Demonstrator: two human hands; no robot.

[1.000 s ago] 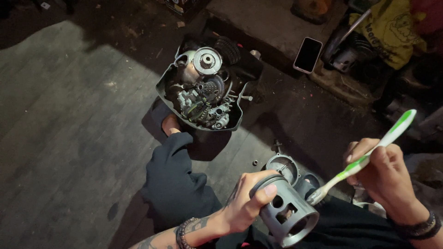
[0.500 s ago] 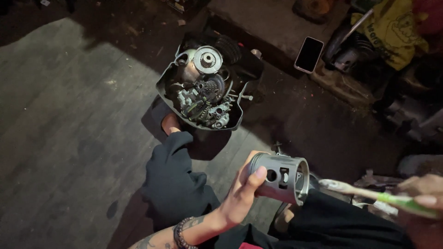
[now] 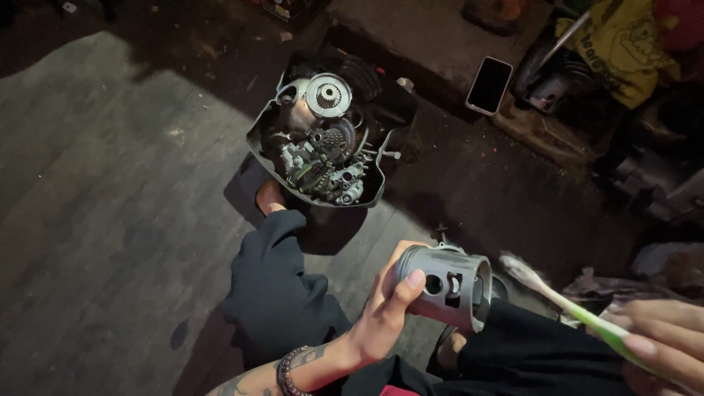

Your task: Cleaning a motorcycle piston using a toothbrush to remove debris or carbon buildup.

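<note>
My left hand point(image 3: 385, 312) grips a grey metal piston point(image 3: 444, 284), held on its side with the open skirt facing right and the pin hole toward me. My right hand point(image 3: 660, 341) holds a green and white toothbrush point(image 3: 568, 301) at the lower right. Its bristled head point(image 3: 517, 265) points left and sits just right of the piston's open end, apart from it. Both hands hover above my legs in dark trousers point(image 3: 282, 301).
A black tray point(image 3: 271, 158) of engine parts, gears and a round toothed disc lies on the concrete floor ahead of my foot. A phone point(image 3: 490, 84) lies face up on a slab at the back. Yellow cloth point(image 3: 623, 44) and dark engine pieces fill the right side.
My left hand turned the piston from skirt-down to lying sideways and lifted it a little. My right hand dropped from high at the right to low, laying the toothbrush nearly flat.
</note>
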